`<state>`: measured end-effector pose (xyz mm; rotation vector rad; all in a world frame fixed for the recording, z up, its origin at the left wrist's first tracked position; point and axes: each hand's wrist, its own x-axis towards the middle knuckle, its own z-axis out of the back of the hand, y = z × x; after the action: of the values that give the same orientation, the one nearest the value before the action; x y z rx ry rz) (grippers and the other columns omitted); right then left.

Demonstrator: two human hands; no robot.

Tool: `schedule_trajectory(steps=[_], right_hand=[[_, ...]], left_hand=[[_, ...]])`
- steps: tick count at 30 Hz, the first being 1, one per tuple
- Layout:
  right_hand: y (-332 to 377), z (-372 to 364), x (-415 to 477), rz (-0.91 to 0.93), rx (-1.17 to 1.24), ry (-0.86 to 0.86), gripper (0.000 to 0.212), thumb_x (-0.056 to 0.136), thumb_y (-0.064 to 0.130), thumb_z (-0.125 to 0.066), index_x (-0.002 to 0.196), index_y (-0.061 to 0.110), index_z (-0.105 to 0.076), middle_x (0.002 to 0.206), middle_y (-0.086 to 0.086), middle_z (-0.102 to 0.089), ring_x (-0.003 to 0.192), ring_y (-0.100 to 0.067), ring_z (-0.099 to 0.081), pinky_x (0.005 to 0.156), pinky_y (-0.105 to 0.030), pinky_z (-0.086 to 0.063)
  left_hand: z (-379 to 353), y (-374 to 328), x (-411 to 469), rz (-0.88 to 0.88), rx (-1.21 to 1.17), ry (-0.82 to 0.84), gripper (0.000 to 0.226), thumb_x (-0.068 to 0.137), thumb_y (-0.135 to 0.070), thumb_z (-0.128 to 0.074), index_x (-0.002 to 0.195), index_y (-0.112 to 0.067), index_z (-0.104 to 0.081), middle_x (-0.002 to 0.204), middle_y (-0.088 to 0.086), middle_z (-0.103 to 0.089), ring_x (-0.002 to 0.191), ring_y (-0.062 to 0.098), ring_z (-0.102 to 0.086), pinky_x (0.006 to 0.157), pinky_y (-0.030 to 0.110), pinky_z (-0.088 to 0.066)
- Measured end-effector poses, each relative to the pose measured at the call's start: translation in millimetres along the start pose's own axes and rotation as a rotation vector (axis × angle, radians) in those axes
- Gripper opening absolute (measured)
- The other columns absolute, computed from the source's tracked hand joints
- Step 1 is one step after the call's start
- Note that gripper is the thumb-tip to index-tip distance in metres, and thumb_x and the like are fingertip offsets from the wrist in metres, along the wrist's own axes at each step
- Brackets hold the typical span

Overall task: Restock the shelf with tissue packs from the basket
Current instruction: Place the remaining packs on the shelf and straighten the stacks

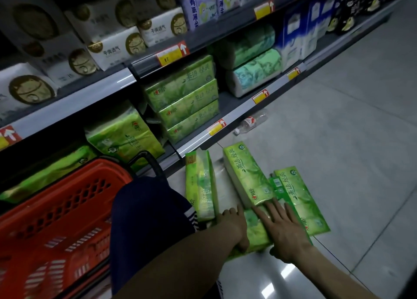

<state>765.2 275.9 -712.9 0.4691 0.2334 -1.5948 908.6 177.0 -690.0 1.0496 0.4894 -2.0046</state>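
Tissue pack (257,231), green, on floor (338,140) beside red basket (67,185): left hand (234,224) grips its side, right hand (285,233) lies atop with fingers spread, likely steadying it for shelving.

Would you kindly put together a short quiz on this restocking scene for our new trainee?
1. True or false: a plastic bottle lies on the floor beside the base of the shelf.
2. Fill in: the basket is ___ in colour.
3. The tissue pack touched by the left hand and the right hand lies: A on the floor; B in the basket; C on the shelf.
Key: 1 true; 2 red; 3 A.
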Motion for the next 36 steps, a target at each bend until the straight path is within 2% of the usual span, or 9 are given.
schedule_trajectory(steps=[5, 8, 12, 16, 21, 26, 29, 32, 36], right_hand=[[4, -5, 9, -0.016, -0.052, 0.025, 0.117, 0.063, 0.027, -0.082, 0.164, 0.028, -0.023, 0.165, -0.014, -0.026, 0.158, -0.040, -0.016, 0.124, -0.059, -0.001], [1, -26, 17, 0.073, -0.121, -0.061, 0.109, 0.026, 0.028, -0.087, 0.132, 0.014, -0.065, 0.135, -0.015, -0.063, 0.136, -0.040, -0.056, 0.120, -0.062, -0.020], [-8, -25, 13, 0.187, -0.094, -0.187, 0.091, 0.029, 0.033, -0.078, 0.118, 0.016, -0.065, 0.104, -0.002, -0.067, 0.097, -0.029, -0.068, 0.110, -0.049, -0.048], [-11, -9, -1, 0.166, -0.072, -0.158, 0.087, 0.030, 0.043, -0.068, 0.112, 0.015, -0.066, 0.096, 0.000, -0.067, 0.083, -0.026, -0.068, 0.084, -0.043, -0.061], [-14, 13, -26, 0.100, -0.015, -0.093, 0.098, 0.030, 0.066, -0.071, 0.117, 0.022, -0.059, 0.098, 0.007, -0.065, 0.084, -0.021, -0.068, 0.072, -0.037, -0.057], [-9, 76, -58, 0.077, -0.017, -0.052, 0.087, 0.064, 0.062, -0.064, 0.141, 0.031, -0.040, 0.132, 0.009, -0.056, 0.124, -0.018, -0.055, 0.102, -0.033, -0.042], [-6, 121, -72, 0.075, -0.108, -0.158, 0.097, 0.052, 0.070, -0.066, 0.137, 0.030, -0.046, 0.124, 0.007, -0.063, 0.115, -0.021, -0.062, 0.097, -0.037, -0.047], [4, 162, -81, 0.099, -0.224, -0.357, 0.087, 0.035, 0.070, -0.068, 0.111, 0.026, -0.060, 0.094, 0.005, -0.069, 0.086, -0.026, -0.069, 0.066, -0.043, -0.056], [39, 235, -95, 0.121, -0.396, -0.540, 0.080, 0.042, 0.074, -0.066, 0.105, 0.026, -0.066, 0.092, 0.004, -0.066, 0.085, -0.029, -0.065, 0.071, -0.041, -0.047]], left_hand=[[-5, -9, 1, -0.060, 0.135, -0.051, 0.122, 0.077, -0.049, -0.085, 0.159, 0.003, -0.011, 0.150, 0.021, -0.038, 0.135, 0.038, -0.046, 0.107, 0.051, -0.045], [-1, -11, -2, -0.141, 0.195, -0.098, 0.093, 0.083, -0.046, -0.081, 0.150, -0.003, -0.034, 0.138, 0.017, -0.046, 0.125, 0.032, -0.054, 0.096, 0.045, -0.050], [4, -12, -5, -0.176, 0.203, -0.139, 0.086, 0.080, -0.048, -0.083, 0.144, -0.008, -0.043, 0.132, 0.014, -0.052, 0.121, 0.030, -0.058, 0.093, 0.044, -0.052], [12, -14, -17, -0.215, 0.206, -0.185, 0.080, 0.077, -0.044, -0.086, 0.139, -0.009, -0.051, 0.131, 0.011, -0.056, 0.119, 0.030, -0.061, 0.093, 0.043, -0.052], [30, -13, -40, -0.276, 0.231, -0.229, 0.067, 0.076, -0.042, -0.087, 0.129, -0.012, -0.060, 0.124, 0.009, -0.064, 0.113, 0.030, -0.064, 0.080, 0.038, -0.046], [62, 2, -75, -0.309, 0.100, -0.326, 0.074, 0.067, -0.049, -0.092, 0.125, -0.015, -0.060, 0.121, 0.010, -0.068, 0.109, 0.034, -0.066, 0.084, 0.042, -0.055], [80, 21, -98, -0.367, -0.042, -0.445, 0.092, 0.064, -0.048, -0.093, 0.140, -0.019, -0.051, 0.135, 0.009, -0.063, 0.120, 0.034, -0.062, 0.090, 0.043, -0.054], [91, 42, -122, -0.434, -0.116, -0.590, 0.099, 0.062, -0.048, -0.093, 0.145, -0.023, -0.045, 0.140, 0.006, -0.059, 0.124, 0.030, -0.059, 0.097, 0.044, -0.054], [102, 77, -163, -0.468, -0.207, -0.880, 0.097, 0.065, -0.051, -0.087, 0.148, -0.031, -0.040, 0.138, 0.000, -0.055, 0.124, 0.024, -0.055, 0.100, 0.041, -0.049]])
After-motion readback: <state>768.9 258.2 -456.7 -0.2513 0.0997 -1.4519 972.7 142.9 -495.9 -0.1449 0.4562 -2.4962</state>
